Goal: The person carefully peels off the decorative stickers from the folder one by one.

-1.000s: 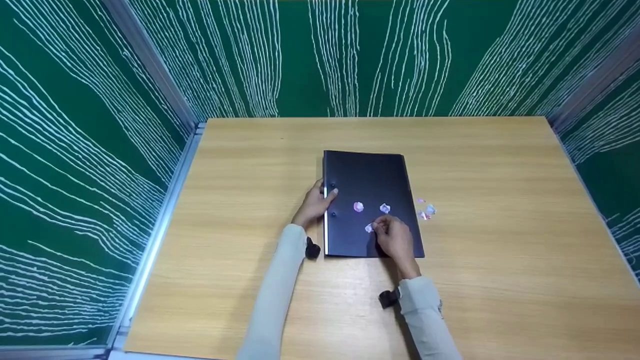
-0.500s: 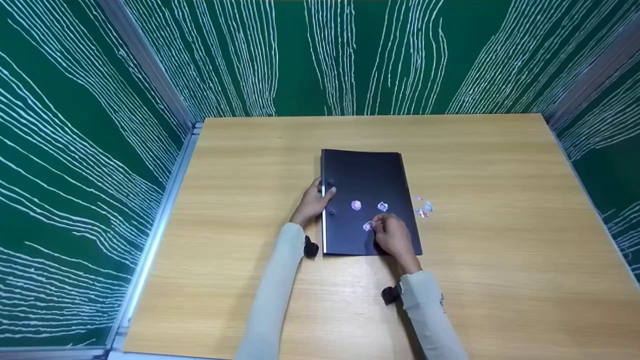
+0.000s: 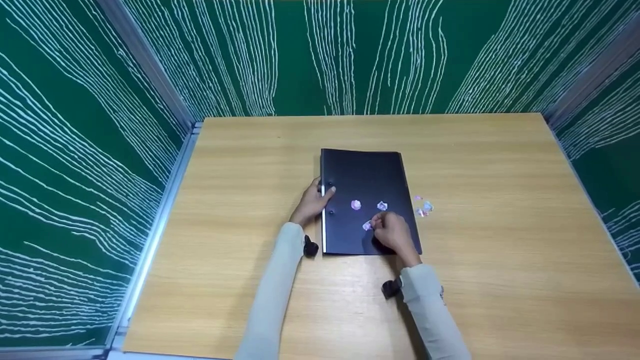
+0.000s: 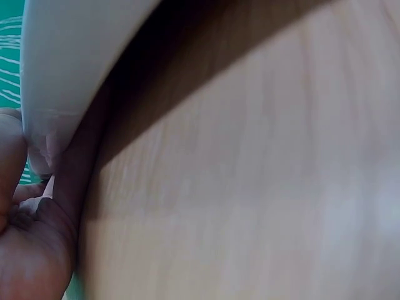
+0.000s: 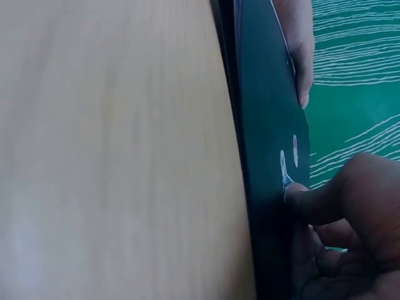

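A black folder [image 3: 362, 172] with a white strip along its left edge lies on the table. My left hand [image 3: 311, 202] grips that edge, thumb on top of the cover and fingers at the side, partly hidden. My right hand [image 3: 394, 233] is low over the cover, finger and thumb pinching the edge of a small shiny pinkish sticker [image 3: 367, 226] at the folder's surface. Above it on the cover are a round pink sticker [image 3: 356, 205] and a pale purple one [image 3: 382, 205]. In the right wrist view, the right thumb [image 5: 312, 203] hides part of the stickers.
Several small shiny pieces [image 3: 425, 207] lie in a loose cluster on the wooden table [image 3: 500, 225], just right of the folder. Green walls with white wavy lines [image 3: 400, 60] enclose the table's back and sides.
The head view has shifted slightly. My right hand stays at the same sticker, its wrist and forearm turning a little, while the left keeps its grip on the folder.
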`<control>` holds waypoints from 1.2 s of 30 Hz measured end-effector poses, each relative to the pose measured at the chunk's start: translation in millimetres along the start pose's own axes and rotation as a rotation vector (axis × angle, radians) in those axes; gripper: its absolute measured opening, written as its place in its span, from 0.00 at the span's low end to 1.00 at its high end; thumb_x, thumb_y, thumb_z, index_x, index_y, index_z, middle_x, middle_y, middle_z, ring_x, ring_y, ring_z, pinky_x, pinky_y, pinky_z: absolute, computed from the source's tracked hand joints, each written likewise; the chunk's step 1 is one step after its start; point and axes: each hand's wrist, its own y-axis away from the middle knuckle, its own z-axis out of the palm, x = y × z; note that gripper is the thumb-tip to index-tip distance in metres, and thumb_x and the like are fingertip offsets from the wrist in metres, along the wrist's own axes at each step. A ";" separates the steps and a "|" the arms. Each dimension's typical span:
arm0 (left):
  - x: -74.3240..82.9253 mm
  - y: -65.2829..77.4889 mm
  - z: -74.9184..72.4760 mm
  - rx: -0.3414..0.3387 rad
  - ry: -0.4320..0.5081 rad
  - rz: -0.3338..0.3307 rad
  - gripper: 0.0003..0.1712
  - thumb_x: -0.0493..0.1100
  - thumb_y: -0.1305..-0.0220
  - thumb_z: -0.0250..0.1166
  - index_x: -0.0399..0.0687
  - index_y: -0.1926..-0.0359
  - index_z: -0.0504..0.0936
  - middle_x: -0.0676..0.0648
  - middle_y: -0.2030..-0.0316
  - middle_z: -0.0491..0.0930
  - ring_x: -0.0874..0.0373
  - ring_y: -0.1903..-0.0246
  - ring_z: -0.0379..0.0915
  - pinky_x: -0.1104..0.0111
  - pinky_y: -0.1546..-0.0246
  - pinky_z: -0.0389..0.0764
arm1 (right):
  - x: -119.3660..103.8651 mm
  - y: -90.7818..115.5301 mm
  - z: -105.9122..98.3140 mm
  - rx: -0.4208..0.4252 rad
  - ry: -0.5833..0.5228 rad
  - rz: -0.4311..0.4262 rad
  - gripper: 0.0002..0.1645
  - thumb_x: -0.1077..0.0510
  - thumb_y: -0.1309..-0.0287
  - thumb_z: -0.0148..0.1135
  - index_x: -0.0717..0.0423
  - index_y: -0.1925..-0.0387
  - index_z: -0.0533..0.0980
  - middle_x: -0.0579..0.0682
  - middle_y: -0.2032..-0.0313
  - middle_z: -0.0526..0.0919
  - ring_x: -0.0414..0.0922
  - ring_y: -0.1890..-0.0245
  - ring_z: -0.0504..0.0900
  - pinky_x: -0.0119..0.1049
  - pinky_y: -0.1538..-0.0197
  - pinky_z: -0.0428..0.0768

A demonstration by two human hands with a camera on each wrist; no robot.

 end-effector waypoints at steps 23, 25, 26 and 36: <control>0.1 -0.8 -0.1 0.011 -0.004 -0.013 0.38 0.51 0.27 0.58 0.49 0.23 0.55 0.38 0.46 0.80 0.57 0.71 0.85 0.65 0.64 0.86 | 2.5 -11.9 -12.6 -0.103 0.024 -0.059 0.07 0.65 0.54 0.56 0.56 0.75 0.80 0.45 0.76 0.79 0.45 0.71 0.75 0.32 0.66 0.70; 0.7 -0.8 -0.5 0.007 0.005 -0.012 0.38 0.52 0.28 0.58 0.51 0.23 0.55 0.38 0.47 0.80 0.58 0.73 0.84 0.64 0.65 0.87 | 2.3 -11.8 -12.5 -0.096 0.022 -0.056 0.08 0.65 0.53 0.55 0.56 0.75 0.80 0.46 0.76 0.80 0.45 0.71 0.75 0.32 0.66 0.69; 1.0 -0.7 -0.7 0.005 0.013 -0.013 0.38 0.52 0.28 0.58 0.52 0.23 0.55 0.37 0.47 0.80 0.58 0.74 0.84 0.63 0.65 0.87 | 2.2 -11.8 -12.3 -0.092 0.023 -0.055 0.08 0.65 0.53 0.55 0.56 0.75 0.80 0.47 0.75 0.80 0.46 0.71 0.75 0.32 0.66 0.69; 2.9 1.3 0.7 -0.020 0.109 -0.006 0.40 0.45 0.29 0.62 0.52 0.22 0.54 0.40 0.35 0.75 0.48 0.52 0.85 0.63 0.55 0.86 | 4.8 -15.4 -9.7 -0.048 0.036 -0.048 0.08 0.64 0.53 0.57 0.55 0.74 0.81 0.46 0.75 0.80 0.46 0.70 0.76 0.35 0.64 0.71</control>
